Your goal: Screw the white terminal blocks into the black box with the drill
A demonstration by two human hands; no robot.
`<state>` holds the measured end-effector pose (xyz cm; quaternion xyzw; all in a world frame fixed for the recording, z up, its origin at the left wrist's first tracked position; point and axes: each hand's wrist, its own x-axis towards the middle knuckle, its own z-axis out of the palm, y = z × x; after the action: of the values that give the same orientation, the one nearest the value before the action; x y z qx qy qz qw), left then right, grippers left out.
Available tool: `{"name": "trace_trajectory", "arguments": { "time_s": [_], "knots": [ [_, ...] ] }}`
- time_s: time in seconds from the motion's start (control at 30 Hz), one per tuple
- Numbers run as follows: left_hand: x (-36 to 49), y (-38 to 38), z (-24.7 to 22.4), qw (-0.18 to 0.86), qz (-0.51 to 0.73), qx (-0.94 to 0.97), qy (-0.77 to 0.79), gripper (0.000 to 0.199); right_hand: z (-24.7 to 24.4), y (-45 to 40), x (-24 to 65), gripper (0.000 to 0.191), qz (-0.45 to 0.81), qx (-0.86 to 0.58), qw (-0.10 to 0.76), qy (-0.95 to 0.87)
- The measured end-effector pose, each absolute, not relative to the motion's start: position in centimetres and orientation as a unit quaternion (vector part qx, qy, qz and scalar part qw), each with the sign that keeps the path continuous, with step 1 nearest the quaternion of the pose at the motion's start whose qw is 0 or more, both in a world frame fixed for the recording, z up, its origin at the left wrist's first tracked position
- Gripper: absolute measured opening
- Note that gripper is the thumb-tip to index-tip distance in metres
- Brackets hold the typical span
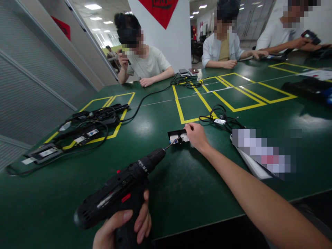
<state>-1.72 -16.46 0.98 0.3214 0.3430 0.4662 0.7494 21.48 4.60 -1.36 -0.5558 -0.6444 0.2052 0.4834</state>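
My left hand (110,226) is wrapped round the grip of a black cordless drill (129,180) with red accents. Its long thin bit (171,144) points up and to the right, the tip over a small black rectangular recess or panel (171,133) with white parts in it. Whether the tip touches anything there, I cannot tell. My right hand (198,135) is closed at the right end of that rectangle, fingers curled down and covering part of it. What those fingers pinch is hidden.
Black cables and power strips (90,128) lie on the green table (155,186) at left. A coiled cable (220,117) and a white object with a blurred top (255,162) are on the right. Yellow tape marks rectangles. Several people sit across the table.
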Motion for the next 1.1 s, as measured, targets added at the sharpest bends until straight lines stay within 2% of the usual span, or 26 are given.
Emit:
{"name": "trace_trajectory", "arguments": {
  "time_s": [1.1],
  "knots": [
    [-1.58,-16.43,1.13,0.748,0.467,0.322,0.344,0.029,-1.37,4.59,21.5,0.031,0.208,-0.556,0.485,-0.642]
  ]
}}
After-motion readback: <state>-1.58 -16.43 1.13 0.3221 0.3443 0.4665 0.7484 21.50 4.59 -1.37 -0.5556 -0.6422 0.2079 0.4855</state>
